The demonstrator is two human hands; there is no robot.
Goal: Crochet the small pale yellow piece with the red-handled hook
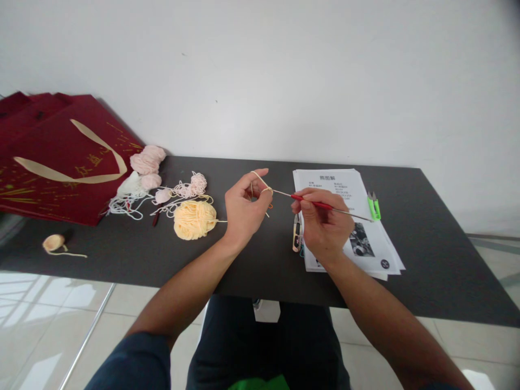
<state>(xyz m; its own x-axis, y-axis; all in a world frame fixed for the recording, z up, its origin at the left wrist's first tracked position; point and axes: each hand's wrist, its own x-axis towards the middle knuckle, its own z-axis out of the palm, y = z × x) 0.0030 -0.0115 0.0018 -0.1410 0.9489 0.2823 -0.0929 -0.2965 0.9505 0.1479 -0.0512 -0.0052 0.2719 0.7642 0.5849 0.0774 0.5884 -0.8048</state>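
Between thumb and fingers, my left hand (247,206) pinches a small piece of pale yellow yarn work, and a strand of yarn (260,177) loops over its raised index finger. My right hand (327,222) grips a crochet hook (320,205) by its red handle. The hook's thin metal tip reaches left to the yarn at my left fingertips. A yellow yarn ball (195,220) lies left of my left wrist, its strand running under that hand. A bit of orange shows below the left fingertips; I cannot make out what it is.
Printed sheets (333,181) lie under my right hand, with green thread snips (374,207) at their right edge and a beige-handled cutter (297,238) at their left. Pink yarn (148,160), a small crocheted piece (54,243) and dark red bags (60,157) occupy the left side.
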